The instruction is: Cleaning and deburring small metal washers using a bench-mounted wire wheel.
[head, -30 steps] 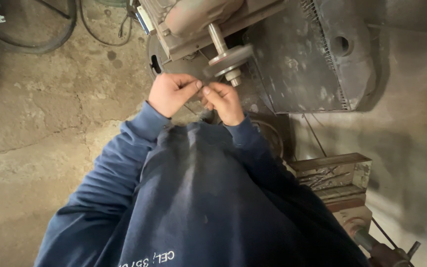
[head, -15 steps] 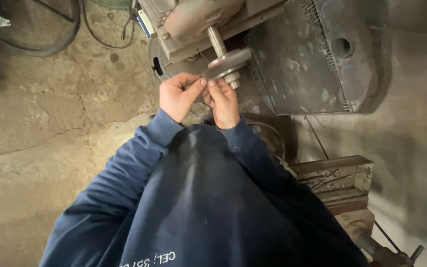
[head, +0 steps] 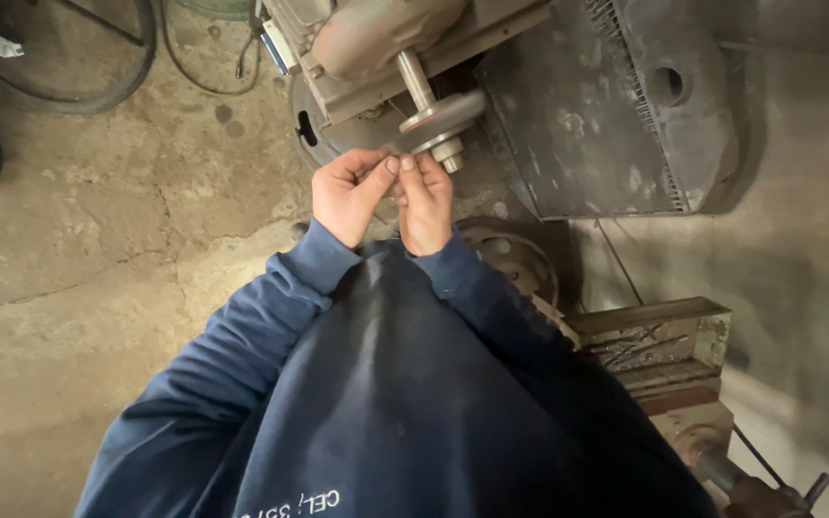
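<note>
Below the camera, a dark metal guard [head: 616, 115] stands beside a motor [head: 376, 38] whose shaft [head: 416, 82] carries a steel pulley [head: 441, 117] over the concrete floor [head: 98, 249]. It looks heavy, stiff and slick, best gripped by its rim. Both hands meet just under it: left hand [head: 349, 197] and right hand [head: 426, 203] pinch fingertips together on something too small to tell.

Two hands [head: 386, 197], one pulley [head: 441, 120]
</note>
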